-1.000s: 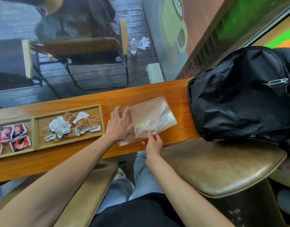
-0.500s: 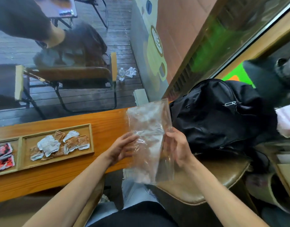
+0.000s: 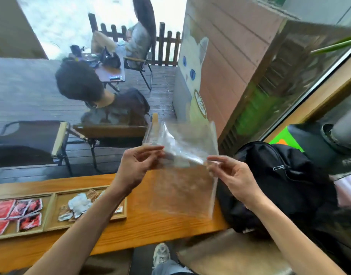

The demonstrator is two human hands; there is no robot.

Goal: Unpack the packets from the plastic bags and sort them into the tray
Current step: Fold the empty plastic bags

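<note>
A wooden counter (image 3: 150, 225) runs along a window, bearing a tray (image 3: 51, 227). Above it, the left hand (image 3: 136, 165) and right hand (image 3: 230, 175) each pinch a clear, seemingly empty plastic bag (image 3: 182, 175).

Both forearms are bare to the frame edge, with no sleeves, watch or rings showing on the left hand (image 3: 135, 167) or right hand (image 3: 233, 176). Below are grey-blue jeans (image 3: 168, 267) and a pale, worn sneaker (image 3: 161, 254).
</note>
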